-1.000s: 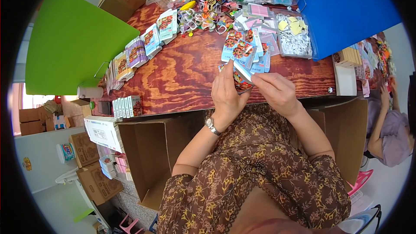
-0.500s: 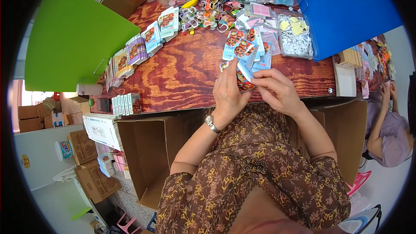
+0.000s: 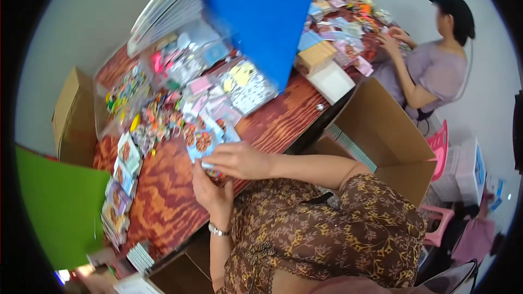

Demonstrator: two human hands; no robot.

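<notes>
Both my hands meet over the near edge of a reddish wooden table [image 3: 163, 196]. My left hand [image 3: 213, 191] comes up from below and grips the lower part of a bunch of small colourful sticker packets [image 3: 204, 142]. My right hand [image 3: 239, 160] reaches across from the right and pinches the same packets, fingers closed on them. The packets are pale blue with round orange and red pictures. A metal watch [image 3: 219, 231] sits on my left wrist. More small packets lie spread on the table just beyond my hands.
A tall blue board [image 3: 261, 16] stands at the table's back, a green board [image 3: 60, 207] at the left. Rows of packets [image 3: 121, 185] line the left edge. Open cardboard boxes [image 3: 381, 130] stand to my right. Another person [image 3: 430, 71] works at the far right end.
The view has swung sharply to the right and tilted, bringing the other person and the right-hand box into sight. My hands still hold the packets together at the table's edge.
</notes>
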